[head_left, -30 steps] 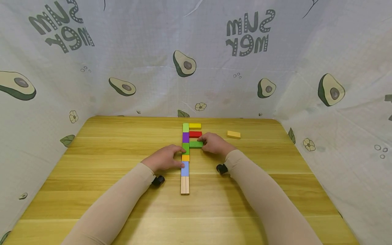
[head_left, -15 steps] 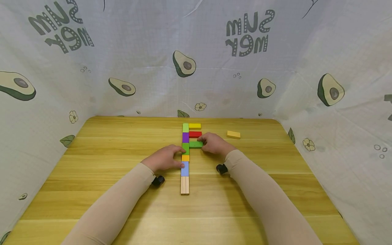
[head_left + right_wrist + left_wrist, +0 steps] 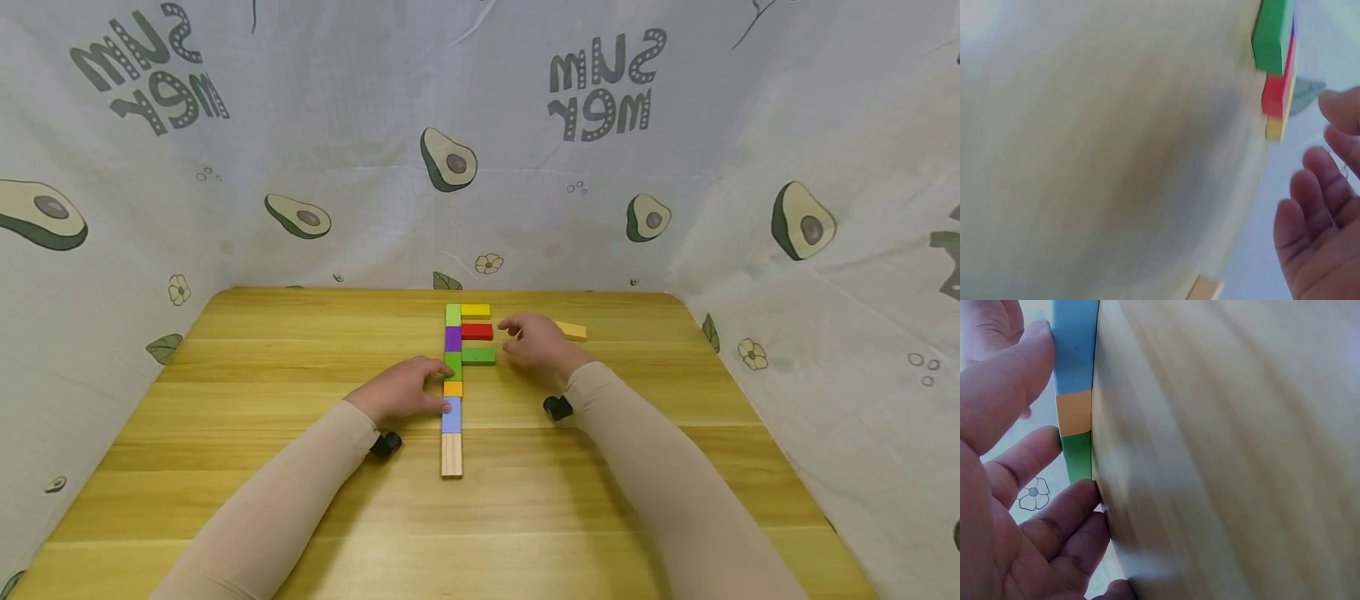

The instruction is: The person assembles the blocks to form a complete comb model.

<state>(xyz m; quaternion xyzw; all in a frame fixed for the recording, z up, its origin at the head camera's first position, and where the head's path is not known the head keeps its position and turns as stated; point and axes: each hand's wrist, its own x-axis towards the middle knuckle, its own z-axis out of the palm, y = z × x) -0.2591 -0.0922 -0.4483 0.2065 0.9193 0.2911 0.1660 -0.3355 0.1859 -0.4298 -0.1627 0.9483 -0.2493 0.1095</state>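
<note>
A straight row of flat blocks lies on the table in the head view: light green [image 3: 453, 314], purple [image 3: 453, 338], green [image 3: 453, 361], orange [image 3: 453, 388], blue [image 3: 452, 419] and bare wood [image 3: 452, 455]. Off its right side stick a yellow block [image 3: 476, 312], a red block [image 3: 477, 332] and a second green block [image 3: 478, 357]. My left hand [image 3: 400, 388] rests against the row, thumb at the blue block [image 3: 1074, 347], fingers at the green one [image 3: 1077, 456]. Apart from the blocks, my right hand [image 3: 543, 346] holds nothing, its fingers loosely bent.
A loose tan block [image 3: 574, 332] lies right of the row, partly hidden behind my right hand; its end [image 3: 1204, 289] shows in the right wrist view. A patterned cloth [image 3: 360, 133] hangs behind the wooden table [image 3: 300, 333] and along its sides.
My right hand has let go of the second green block and moved right, towards the loose tan block. The left hand stays in place, and the blocks keep their arrangement.
</note>
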